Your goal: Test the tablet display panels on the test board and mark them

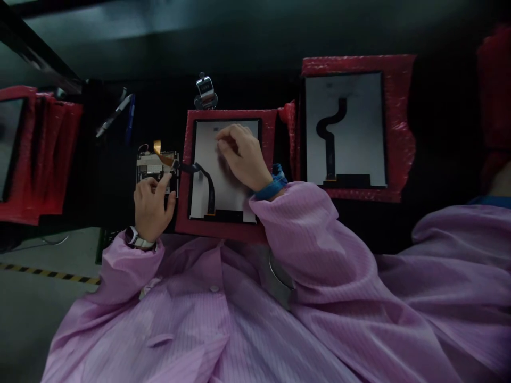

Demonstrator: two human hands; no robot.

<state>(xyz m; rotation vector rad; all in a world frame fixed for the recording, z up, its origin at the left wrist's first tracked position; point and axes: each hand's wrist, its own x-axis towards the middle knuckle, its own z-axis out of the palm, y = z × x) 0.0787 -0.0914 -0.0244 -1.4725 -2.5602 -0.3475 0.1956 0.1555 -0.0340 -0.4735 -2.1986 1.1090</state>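
A display panel [233, 194] lies face down on a red bubble-wrap sheet [223, 227] in front of me. From its lower edge a black flex cable [210, 189] curves up and left to a small circuit board assembly [154, 162], where an orange ribbon [158, 151] sticks up. My left hand [153, 210] rests at the board's near edge, index finger stretched onto it and thumb apart. Above the panel's upper middle is my right hand [243, 157], fingertips pinched together; whatever is between them, if anything, is hidden.
At right, a second panel [355, 130] with a black cable lies on red bubble wrap [399, 127]. Beyond my panel stands a metal tally counter [206, 90]. Pens [130, 119] and a red bubble-wrap stack [59, 154] are at left. A co-worker's sleeve [463, 239] shows at right.
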